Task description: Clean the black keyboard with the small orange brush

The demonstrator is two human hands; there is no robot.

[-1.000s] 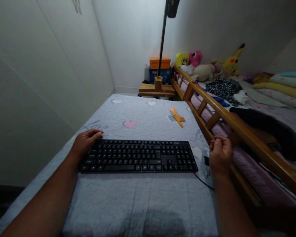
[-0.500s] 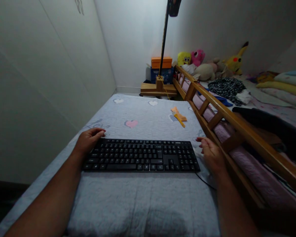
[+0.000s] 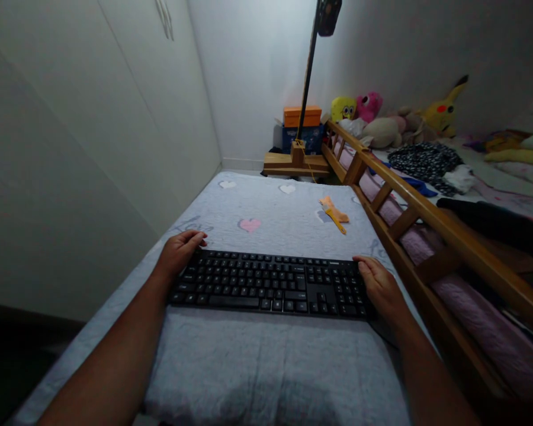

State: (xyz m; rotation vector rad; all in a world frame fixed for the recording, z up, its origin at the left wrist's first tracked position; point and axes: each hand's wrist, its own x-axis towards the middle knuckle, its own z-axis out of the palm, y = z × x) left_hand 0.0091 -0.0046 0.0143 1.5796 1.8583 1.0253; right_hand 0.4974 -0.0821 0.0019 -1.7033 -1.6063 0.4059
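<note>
A black full-size keyboard (image 3: 266,283) lies across the grey-blue quilted cover, its long side facing me. My left hand (image 3: 177,249) is closed at the keyboard's left end, thumb and fingers curled by the upper corner. At the opposite end, my right hand (image 3: 381,289) grips the right edge beside the number pad, thumb along the top corner. The undersides of both grips are hidden. A dark cable (image 3: 384,337) runs out near the right hand. Farther off, a yellow-handled brush (image 3: 336,221) rests against a crumpled orange cloth (image 3: 337,212).
A wooden bed rail (image 3: 408,204) borders the covered surface on the right, with plush toys and clothes beyond. White cabinet doors (image 3: 115,130) stand on the left. Behind the far edge are a wooden stand (image 3: 297,160) with a dark pole and an orange box (image 3: 302,116).
My right hand has moved in from beside the keyboard and now closes on its right end. My left hand stays at the left end. The whole view has shifted slightly.
</note>
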